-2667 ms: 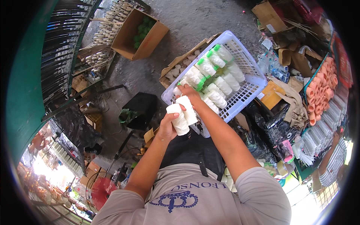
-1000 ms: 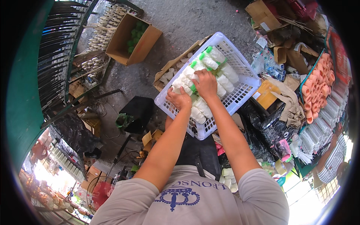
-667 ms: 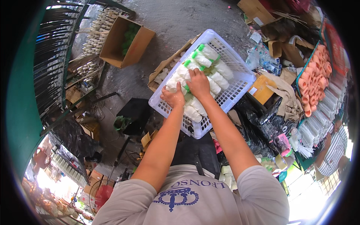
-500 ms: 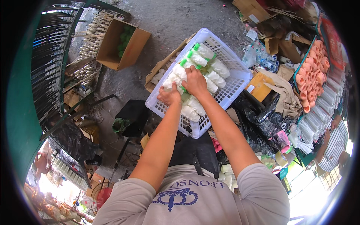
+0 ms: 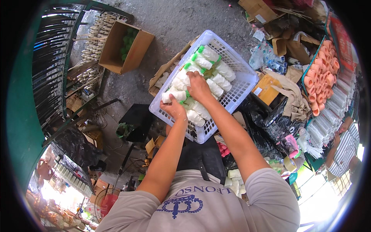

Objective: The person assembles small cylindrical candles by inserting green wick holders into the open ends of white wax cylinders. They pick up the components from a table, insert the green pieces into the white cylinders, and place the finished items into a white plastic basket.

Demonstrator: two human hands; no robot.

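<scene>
Left hand (image 5: 176, 110) now holds up a white roll (image 5: 178, 95), where a moment ago it lay over the others. We see its fingers curled partway round the roll at the left corner of the lilac basket (image 5: 249, 86), a loose hold that seems to suit something soft. Right hand (image 5: 201, 89) bends over the basket's middle, fingers half-closed; we can't tell if they grip anything, perhaps just steadying. More white rolls (image 5: 221, 81), some green-ended, lie side by side in the basket, likely to save room. Beyond the basket, to its left, we note an open cardboard box (image 5: 140, 52) holding green things (image 5: 128, 40).
</scene>
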